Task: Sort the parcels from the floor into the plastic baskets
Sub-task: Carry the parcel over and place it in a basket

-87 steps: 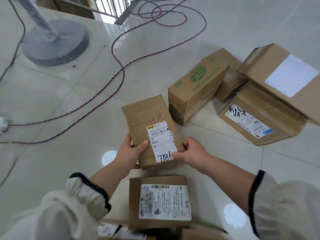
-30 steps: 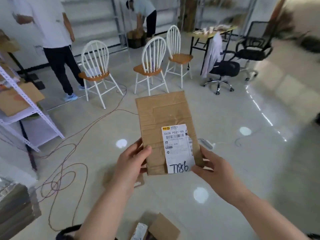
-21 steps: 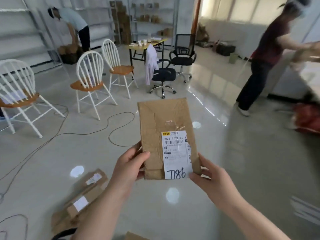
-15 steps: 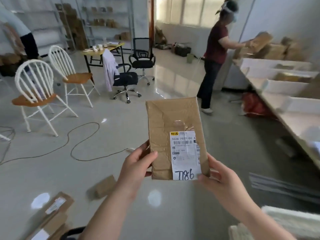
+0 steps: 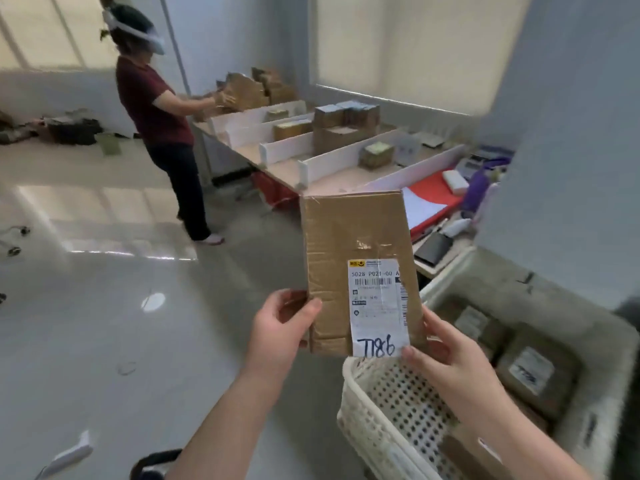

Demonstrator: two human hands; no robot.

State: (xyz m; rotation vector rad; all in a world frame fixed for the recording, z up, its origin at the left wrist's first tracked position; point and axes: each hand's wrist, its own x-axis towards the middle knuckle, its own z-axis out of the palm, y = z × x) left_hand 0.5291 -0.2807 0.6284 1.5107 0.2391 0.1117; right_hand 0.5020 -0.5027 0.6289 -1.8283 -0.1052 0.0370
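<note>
- Another person (image 5: 162,109) stands at a bench (image 5: 277,168) well to the left and beyond, clear of the path.
- The left hand (image 5: 277,327) grips the parcel's lower left edge, thumb across the front face and fingers curled behind.
- The parcel (image 5: 353,258) is held in the air between both hands. Its long axis is close to upright and the label (image 5: 377,306) faces the camera, with "T186" handwritten at its foot. Its bottom edge hangs just above the left rim of the near basket.
- The right hand (image 5: 450,355) pinches the lower right corner beside the foot of the label, thumb in front. This hand is already over the near basket.
- The near basket (image 5: 391,396), white and perforated, lies directly below and to the right of the parcel. A carton (image 5: 471,452) rests in its near end.
- The far basket (image 5: 498,271) sits further right and beyond, touching or just beside the near one. It holds several labelled parcels (image 5: 533,372).
- Both baskets lie down and to the right, so the right hand is likely the nearer one to lead. The parcel probably has to tip from upright to flat to go in. Which basket the label calls for cannot be told from here.
</note>
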